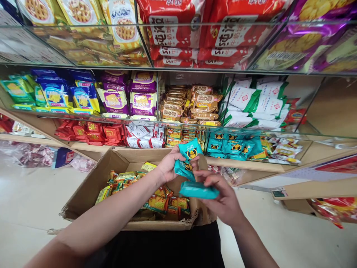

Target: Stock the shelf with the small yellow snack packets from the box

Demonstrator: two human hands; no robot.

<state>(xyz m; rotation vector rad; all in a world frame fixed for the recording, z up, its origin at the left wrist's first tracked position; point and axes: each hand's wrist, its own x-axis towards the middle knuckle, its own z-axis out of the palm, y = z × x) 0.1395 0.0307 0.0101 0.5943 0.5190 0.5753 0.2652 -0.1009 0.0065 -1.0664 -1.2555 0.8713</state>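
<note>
My left hand [169,163] is closed on teal snack packets [186,156] printed with a yellow and black emblem. Just to the right, my right hand [223,197] grips another teal packet [198,190], which is tilted flat and slightly blurred. Both hands are above the right side of an open cardboard box [80,186]. Yellow and orange snack packets [156,203] lie loose in that box, partly hidden by my left forearm. Beyond my hands, similar teal packets [233,147] sit in a bottom shelf compartment.
Glass-fronted shelves [178,69] run across the view, holding purple soda biscuit packs [143,102], brown packets [205,100], white-green packets [256,96] and red packets [92,132]. Large red bags [173,26] stand above. Pale floor tiles [256,230] show beside the box.
</note>
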